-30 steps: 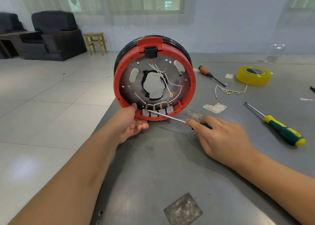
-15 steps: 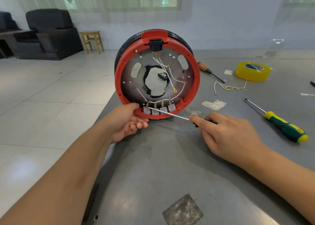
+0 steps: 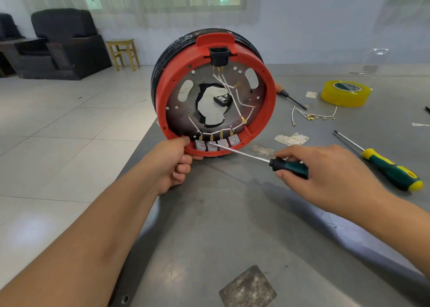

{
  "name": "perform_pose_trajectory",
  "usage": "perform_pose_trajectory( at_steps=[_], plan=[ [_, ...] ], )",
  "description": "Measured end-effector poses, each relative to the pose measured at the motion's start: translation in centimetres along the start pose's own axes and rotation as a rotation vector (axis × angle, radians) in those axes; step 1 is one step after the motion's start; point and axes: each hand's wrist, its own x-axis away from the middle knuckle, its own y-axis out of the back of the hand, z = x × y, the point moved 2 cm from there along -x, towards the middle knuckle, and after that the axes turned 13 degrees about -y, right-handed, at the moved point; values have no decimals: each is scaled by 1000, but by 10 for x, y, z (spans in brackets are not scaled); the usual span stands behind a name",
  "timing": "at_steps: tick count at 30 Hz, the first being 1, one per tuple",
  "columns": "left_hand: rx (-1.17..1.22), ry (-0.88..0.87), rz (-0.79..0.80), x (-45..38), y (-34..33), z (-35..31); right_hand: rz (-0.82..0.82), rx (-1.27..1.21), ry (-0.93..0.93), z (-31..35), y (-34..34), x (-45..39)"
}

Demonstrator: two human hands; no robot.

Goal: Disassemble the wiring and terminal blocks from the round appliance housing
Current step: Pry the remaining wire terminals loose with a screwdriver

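The round red housing (image 3: 162, 90) stands on edge at the table's far left corner, its open side facing me. White wires (image 3: 235, 99) run from a black socket (image 3: 218, 56) at the top down to several grey terminal blocks (image 3: 217, 143) along the bottom rim. My left hand (image 3: 173, 162) grips the lower left rim. My right hand (image 3: 325, 171) holds a dark green screwdriver (image 3: 288, 165), whose tip touches the second block from the left.
On the grey table (image 3: 232, 225) lie a green-yellow screwdriver (image 3: 391, 170), an orange-handled screwdriver (image 3: 287, 96), a yellow tape roll (image 3: 345, 93), loose removed wires (image 3: 311, 117), paper scraps (image 3: 292, 139) and a metal patch (image 3: 247, 288). Tiled floor drops off at left.
My right hand has slid back along the screwdriver, so its dark handle now shows. The housing and my left hand stay in place; the view has shifted closer.
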Motion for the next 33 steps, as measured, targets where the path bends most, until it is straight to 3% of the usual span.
perform_pose_trajectory(
  at_steps=[16, 25, 33],
  plan=[
    [106, 78, 5, 2, 0, 0, -21, -76, 50, 11, 1, 2],
    [64, -15, -54, -3, -8, 5, 147, -432, -6, -5, -5, -11],
    [84, -42, -19, -4, -5, 4, 206, -369, 7, -4, -6, -12]
  ],
)
